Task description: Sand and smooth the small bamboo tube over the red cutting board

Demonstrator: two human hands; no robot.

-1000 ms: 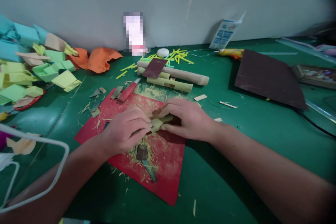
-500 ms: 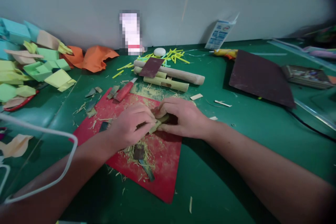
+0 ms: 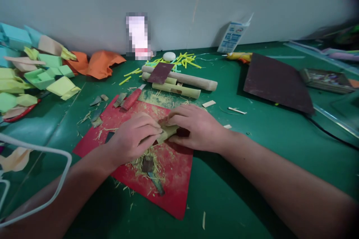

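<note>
Over a red mat (image 3: 174,190), my left hand (image 3: 134,136) pinches the left end of a short greenish bamboo piece (image 3: 167,133). The fingers of my right hand (image 3: 196,127) are wrapped round its right part and hide some of it. Shavings and dark strips (image 3: 148,164) lie on the mat below the hands. A red-handled knife (image 3: 131,99) rests at the mat's upper left edge. Behind the hands are bamboo tubes (image 3: 190,91), with a small brown sheet (image 3: 161,73) lying across them.
Folded paper pieces (image 3: 42,74) and orange paper (image 3: 105,63) are at the left. A white wire frame (image 3: 67,168) crosses near my left forearm. At the right are a large brown sheet (image 3: 277,82) and a tray (image 3: 327,80). A blurred phone (image 3: 138,35) leans on the wall.
My left hand has shifted slightly left, and more of the bamboo piece shows between the hands. The view has moved a little, and the white wire frame appears lower and further left.
</note>
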